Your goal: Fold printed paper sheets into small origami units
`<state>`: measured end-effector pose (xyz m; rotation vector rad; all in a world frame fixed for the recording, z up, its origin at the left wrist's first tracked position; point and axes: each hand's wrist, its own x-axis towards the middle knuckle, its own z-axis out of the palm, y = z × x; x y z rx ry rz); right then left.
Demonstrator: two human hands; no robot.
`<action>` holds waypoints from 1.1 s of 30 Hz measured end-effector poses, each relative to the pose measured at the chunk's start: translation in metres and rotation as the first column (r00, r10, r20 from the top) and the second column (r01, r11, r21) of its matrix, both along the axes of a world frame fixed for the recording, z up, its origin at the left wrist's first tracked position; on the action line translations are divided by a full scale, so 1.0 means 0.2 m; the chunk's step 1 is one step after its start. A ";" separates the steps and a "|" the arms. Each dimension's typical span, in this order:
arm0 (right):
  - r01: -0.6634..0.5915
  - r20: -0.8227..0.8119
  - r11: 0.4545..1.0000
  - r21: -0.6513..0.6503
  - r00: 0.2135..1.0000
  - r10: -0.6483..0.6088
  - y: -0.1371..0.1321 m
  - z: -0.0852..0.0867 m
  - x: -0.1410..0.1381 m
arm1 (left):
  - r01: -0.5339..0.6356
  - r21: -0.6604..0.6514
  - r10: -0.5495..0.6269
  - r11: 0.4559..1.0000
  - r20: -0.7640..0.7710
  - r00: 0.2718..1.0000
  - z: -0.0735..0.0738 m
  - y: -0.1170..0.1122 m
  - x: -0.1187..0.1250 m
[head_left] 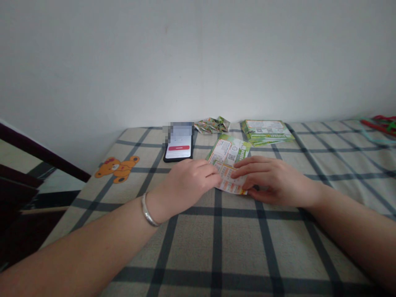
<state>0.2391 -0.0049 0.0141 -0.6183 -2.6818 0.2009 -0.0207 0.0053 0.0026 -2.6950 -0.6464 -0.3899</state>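
A green and white printed paper leaflet (227,163), with a QR code and orange boxes of text, lies at a slant on the checked tablecloth. At its lower left edge is my left hand (193,179), with a silver bangle on the wrist. Its fingers are pressed together and closed on that edge, and the thumb is hidden. From the right, my right hand (276,179) rests on the leaflet with its fingers apart. The lower right corner of the paper is partly covered by these fingers.
A phone (178,150) with a lit screen lies beyond my left hand. Crumpled foil-like packets (213,125) and a stack of similar leaflets (267,130) sit near the wall. A bear sticker (117,168) is at left, red and green items (383,125) at far right.
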 end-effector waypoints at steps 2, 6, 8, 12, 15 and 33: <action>0.001 0.015 1.000 -0.010 1.000 -0.001 -0.01 0.00 -0.01 | 0.041 -0.007 -0.041 0.999 -0.030 0.999 0.00 0.00 0.01; 0.030 0.072 0.999 0.016 0.997 -0.031 -0.02 0.00 -0.01 | 0.144 -0.007 -0.144 0.990 -0.022 0.989 0.01 -0.02 0.02; 0.048 0.093 0.998 0.044 0.994 -0.052 -0.02 0.00 -0.02 | 0.170 -0.008 -0.171 0.985 -0.013 0.985 0.01 -0.02 0.02; 0.079 0.127 0.996 0.052 0.988 -0.085 -0.03 0.01 -0.02 | 0.180 -0.039 -0.181 0.983 -0.022 0.983 -0.01 -0.01 0.02; 0.091 0.140 0.994 0.060 0.985 -0.098 -0.04 0.01 -0.02 | 0.159 -0.062 -0.162 0.985 -0.039 0.986 -0.01 -0.01 0.03; 0.029 0.100 0.999 -0.042 0.995 -0.024 -0.05 0.01 -0.02 | 0.156 -0.168 -0.166 0.973 -0.050 0.985 0.02 -0.01 0.02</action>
